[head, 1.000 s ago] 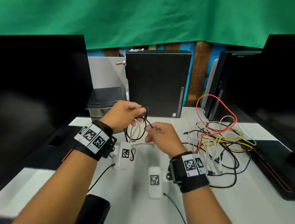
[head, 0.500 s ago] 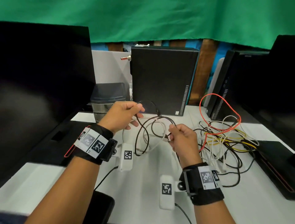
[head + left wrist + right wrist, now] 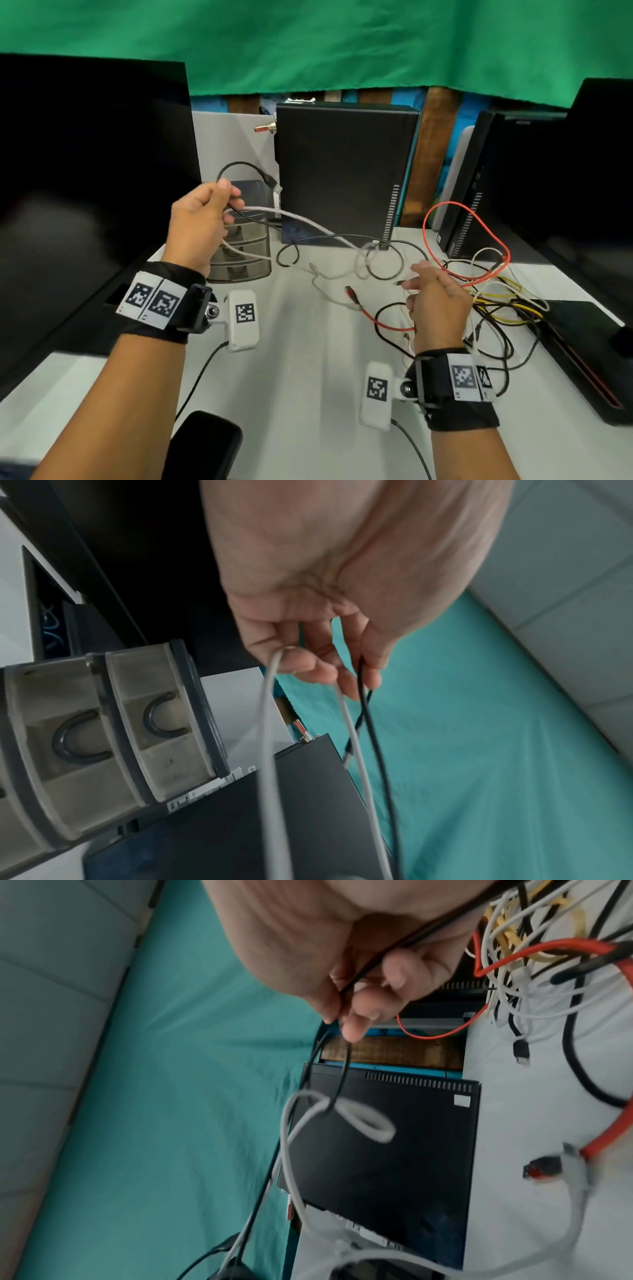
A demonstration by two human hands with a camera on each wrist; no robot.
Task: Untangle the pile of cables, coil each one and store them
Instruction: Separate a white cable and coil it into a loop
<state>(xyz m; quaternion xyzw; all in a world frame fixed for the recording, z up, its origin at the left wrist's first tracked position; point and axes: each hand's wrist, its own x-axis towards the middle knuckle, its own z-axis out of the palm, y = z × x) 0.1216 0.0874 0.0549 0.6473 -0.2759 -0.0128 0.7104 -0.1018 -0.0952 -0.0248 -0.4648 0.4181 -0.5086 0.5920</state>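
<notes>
My left hand [image 3: 202,219] is raised at the left and grips a white cable [image 3: 308,222] and a thin black cable [image 3: 239,166]; in the left wrist view the white cable [image 3: 270,723] and black cable [image 3: 373,737] hang from its curled fingers [image 3: 308,666]. Both cables stretch right to my right hand [image 3: 435,298], which pinches the black cable [image 3: 342,1069] between its fingertips [image 3: 356,1031]. The white cable forms a small loop [image 3: 363,1121] round the black one. A tangled pile [image 3: 496,291] of red, yellow, white and black cables lies on the table [image 3: 294,359] beside my right hand.
A small grey drawer unit [image 3: 239,250] stands behind my left hand. A black computer case [image 3: 342,171] stands upright at the back, another [image 3: 486,192] at the right. Dark monitors [image 3: 85,178] flank both sides. A black object [image 3: 205,445] sits at the near edge.
My hands have moved apart: the left rose and went left, the right dropped toward the pile. The coiled loops between them have been pulled out into long strands.
</notes>
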